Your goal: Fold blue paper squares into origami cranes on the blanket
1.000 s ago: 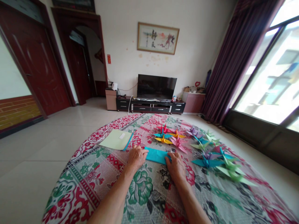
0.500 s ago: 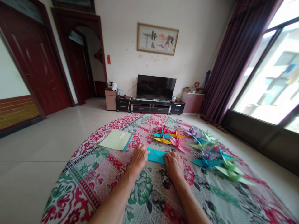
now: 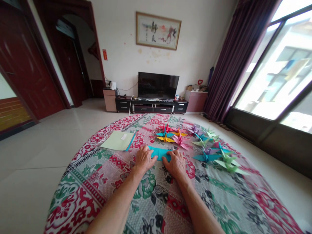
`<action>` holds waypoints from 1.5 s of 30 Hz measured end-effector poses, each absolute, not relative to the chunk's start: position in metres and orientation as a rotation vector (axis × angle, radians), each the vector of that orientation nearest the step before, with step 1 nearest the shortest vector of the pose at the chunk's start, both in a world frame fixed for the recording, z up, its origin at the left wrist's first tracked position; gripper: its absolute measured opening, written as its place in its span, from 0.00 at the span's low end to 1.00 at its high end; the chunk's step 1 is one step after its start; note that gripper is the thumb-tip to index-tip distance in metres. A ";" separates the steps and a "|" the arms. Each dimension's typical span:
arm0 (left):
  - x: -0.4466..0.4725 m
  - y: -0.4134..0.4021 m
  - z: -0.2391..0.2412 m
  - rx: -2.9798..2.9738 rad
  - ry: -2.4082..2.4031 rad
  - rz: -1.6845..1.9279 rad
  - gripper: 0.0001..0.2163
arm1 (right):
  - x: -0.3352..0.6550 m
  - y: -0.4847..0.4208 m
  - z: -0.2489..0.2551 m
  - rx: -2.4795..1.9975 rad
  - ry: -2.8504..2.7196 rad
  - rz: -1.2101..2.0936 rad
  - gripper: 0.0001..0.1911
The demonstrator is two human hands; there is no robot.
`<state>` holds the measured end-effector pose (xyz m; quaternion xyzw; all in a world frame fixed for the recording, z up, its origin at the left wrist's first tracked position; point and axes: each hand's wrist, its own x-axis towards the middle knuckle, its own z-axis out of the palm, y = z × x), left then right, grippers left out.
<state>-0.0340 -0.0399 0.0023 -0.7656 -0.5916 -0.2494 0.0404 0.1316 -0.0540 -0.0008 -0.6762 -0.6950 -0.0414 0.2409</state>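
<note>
A folded blue sheet of origami paper, now a narrow strip, lies on the patterned tablecloth. Its left end is gripped by my left hand, thumb stretched along the near edge. My right hand has the other end, its fingers bent over the paper and its thumb on the near side. Beyond my left hand lies a stack of paper squares, pale green on top with a blue edge showing. Folded paper cranes in several colours stand past the strip.
More paper cranes, blue, purple and green, spread over the table's right side. The round table's edge curves across the far side. Beyond the floor are a television on a low cabinet, and a curtain by the window.
Both thumbs have come inward along the strip's near edge, and more of them shows. The camera view has shifted slightly. The cranes and paper stack stay in place.
</note>
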 end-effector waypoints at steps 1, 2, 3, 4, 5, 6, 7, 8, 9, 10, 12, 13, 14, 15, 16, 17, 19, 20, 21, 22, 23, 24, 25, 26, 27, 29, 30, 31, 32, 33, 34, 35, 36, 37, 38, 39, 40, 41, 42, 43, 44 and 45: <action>-0.033 -0.041 0.003 -2.343 -1.819 -0.766 0.14 | 0.131 -0.055 -0.001 -1.857 -1.897 -0.122 0.17; -0.033 -0.042 0.003 -2.342 -1.825 -0.768 0.14 | 0.130 -0.055 -0.001 -1.863 -1.892 -0.131 0.18; -0.032 -0.043 0.003 -2.342 -1.829 -0.769 0.15 | 0.129 -0.056 -0.002 -1.867 -1.888 -0.139 0.18; -0.031 -0.043 0.003 -2.339 -1.832 -0.772 0.16 | 0.129 -0.056 -0.002 -1.869 -1.885 -0.146 0.19; -0.031 -0.044 0.002 -2.331 -1.834 -0.778 0.17 | 0.128 -0.057 -0.002 -1.870 -1.884 -0.152 0.20; -0.031 -0.044 0.002 -2.323 -1.833 -0.784 0.17 | 0.128 -0.057 -0.002 -1.870 -1.885 -0.154 0.20; -0.031 -0.044 0.001 -2.313 -1.832 -0.791 0.18 | 0.127 -0.057 -0.002 -1.872 -1.886 -0.152 0.21; -0.030 -0.044 0.001 -2.302 -1.832 -0.798 0.18 | 0.127 -0.058 -0.002 -1.873 -1.891 -0.146 0.21; -0.031 -0.044 0.000 -2.292 -1.834 -0.803 0.19 | 0.128 -0.058 -0.001 -1.871 -1.898 -0.138 0.21; -0.031 -0.044 0.000 -2.285 -1.836 -0.804 0.19 | 0.129 -0.059 -0.001 -1.867 -1.906 -0.125 0.20; -0.031 -0.043 -0.001 -2.277 -1.840 -0.802 0.19 | 0.132 -0.060 0.001 -1.847 -1.931 -0.085 0.18; -0.031 -0.043 -0.001 -2.274 -1.841 -0.800 0.19 | 0.135 -0.060 0.001 -1.831 -1.948 -0.058 0.17; -0.031 -0.043 -0.002 -2.271 -1.842 -0.800 0.19 | 0.137 -0.061 0.002 -1.814 -1.964 -0.032 0.16; -0.031 -0.043 -0.002 -2.270 -1.842 -0.800 0.19 | 0.140 -0.061 0.002 -1.795 -1.981 -0.008 0.15; -0.031 -0.042 -0.003 -2.268 -1.843 -0.802 0.19 | 0.143 -0.060 0.002 -1.777 -1.997 0.009 0.14; -0.031 -0.042 -0.003 -2.265 -1.847 -0.805 0.19 | 0.146 -0.059 0.002 -1.760 -2.011 0.020 0.14; -0.031 -0.041 -0.004 -2.265 -1.850 -0.814 0.19 | 0.151 -0.057 0.001 -1.731 -2.041 0.036 0.15; -0.031 -0.041 -0.004 -2.269 -1.849 -0.817 0.19 | 0.153 -0.056 0.000 -1.719 -2.058 0.046 0.16; -0.031 -0.041 -0.004 -2.271 -1.848 -0.821 0.19 | 0.155 -0.055 -0.001 -1.708 -2.076 0.056 0.17; -0.031 -0.041 -0.004 -2.274 -1.847 -0.821 0.19 | 0.157 -0.054 -0.002 -1.702 -2.091 0.066 0.18; -0.031 -0.041 -0.003 -2.278 -1.848 -0.820 0.19 | 0.158 -0.053 -0.002 -1.699 -2.104 0.072 0.20; -0.031 -0.042 -0.003 -2.281 -1.851 -0.816 0.18 | 0.158 -0.053 -0.003 -1.704 -2.111 0.074 0.21; -0.031 -0.042 -0.002 -2.281 -1.857 -0.813 0.18 | 0.159 -0.052 -0.003 -1.714 -2.112 0.074 0.23; -0.031 -0.043 -0.001 -2.283 -1.865 -0.809 0.18 | 0.159 -0.052 -0.003 -1.725 -2.112 0.074 0.24; -0.031 -0.043 -0.001 -2.286 -1.872 -0.804 0.18 | 0.159 -0.052 -0.002 -1.735 -2.108 0.074 0.25; -0.031 -0.043 0.000 -2.287 -1.884 -0.802 0.18 | 0.158 -0.052 -0.001 -1.739 -2.098 0.085 0.25; -0.031 -0.043 0.000 -2.287 -1.887 -0.802 0.18 | 0.157 -0.052 0.000 -1.738 -2.089 0.092 0.24; -0.031 -0.043 0.000 -2.288 -1.889 -0.803 0.18 | 0.155 -0.053 0.002 -1.740 -2.071 0.098 0.22; -0.031 -0.043 -0.001 -2.288 -1.891 -0.806 0.19 | 0.153 -0.053 0.003 -1.749 -2.045 0.098 0.20; -0.031 -0.043 -0.001 -2.289 -1.891 -0.810 0.19 | 0.150 -0.055 0.004 -1.766 -2.014 0.091 0.17; -0.031 -0.042 -0.002 -2.289 -1.888 -0.816 0.18 | 0.147 -0.056 0.004 -1.790 -1.974 0.071 0.16; -0.031 -0.042 -0.002 -2.291 -1.882 -0.822 0.18 | 0.144 -0.058 0.005 -1.811 -1.938 0.036 0.14; -0.031 -0.042 -0.003 -2.291 -1.877 -0.829 0.18 | 0.140 -0.059 0.005 -1.837 -1.917 0.002 0.14; -0.031 -0.042 -0.003 -2.289 -1.872 -0.836 0.18 | 0.137 -0.060 0.004 -1.858 -1.899 -0.036 0.14; -0.030 -0.042 -0.004 -2.286 -1.868 -0.841 0.18 | 0.134 -0.061 0.004 -1.874 -1.889 -0.064 0.14; -0.030 -0.042 -0.004 -2.282 -1.866 -0.844 0.18 | 0.132 -0.062 0.003 -1.884 -1.882 -0.087 0.14; -0.029 -0.042 -0.004 -2.276 -1.867 -0.846 0.19 | 0.130 -0.062 0.002 -1.889 -1.877 -0.103 0.15; -0.029 -0.043 -0.004 -2.270 -1.869 -0.846 0.19 | 0.129 -0.062 0.001 -1.889 -1.873 -0.113 0.16; -0.028 -0.043 -0.004 -2.263 -1.872 -0.845 0.19 | 0.129 -0.062 0.000 -1.887 -1.868 -0.122 0.16; -0.028 -0.043 -0.004 -2.260 -1.875 -0.843 0.20 | 0.128 -0.062 -0.001 -1.883 -1.866 -0.129 0.17; -0.027 -0.043 -0.004 -2.257 -1.881 -0.841 0.20 | 0.128 -0.061 -0.001 -1.878 -1.866 -0.133 0.17; -0.028 -0.042 -0.004 -2.259 -1.886 -0.838 0.20 | 0.129 -0.061 -0.002 -1.875 -1.868 -0.136 0.18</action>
